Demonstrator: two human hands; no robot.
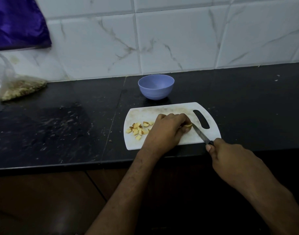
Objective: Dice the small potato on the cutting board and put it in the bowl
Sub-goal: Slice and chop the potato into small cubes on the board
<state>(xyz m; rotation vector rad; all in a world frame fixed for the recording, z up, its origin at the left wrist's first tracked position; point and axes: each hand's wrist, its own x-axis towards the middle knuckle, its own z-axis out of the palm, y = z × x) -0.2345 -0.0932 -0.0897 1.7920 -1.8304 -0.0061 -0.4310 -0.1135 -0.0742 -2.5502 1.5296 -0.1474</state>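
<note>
Head view, looking down on a dark surface (60, 129) backed by a tiled wall (179, 39). White cutting board (211, 131) lies at the near edge, handle slot to the right. Lilac bowl (156, 86) stands just beyond the board's far edge; no pieces show in it. Left hand (169, 128) curls over the remaining potato piece (188, 126), fingertips pinching it against the board. Right hand (230, 158) grips the handle of a knife (200, 134), whose blade angles up to the piece. Diced potato (138, 128), pale cubes with skin on some faces, sits in a loose cluster on the board's left half. Judged handling: the piece is firm but small, its cut faces probably wet and slippery, so it is best held low at the sides, away from the blade; the cubes are light and easily scattered, best scooped together.
</note>
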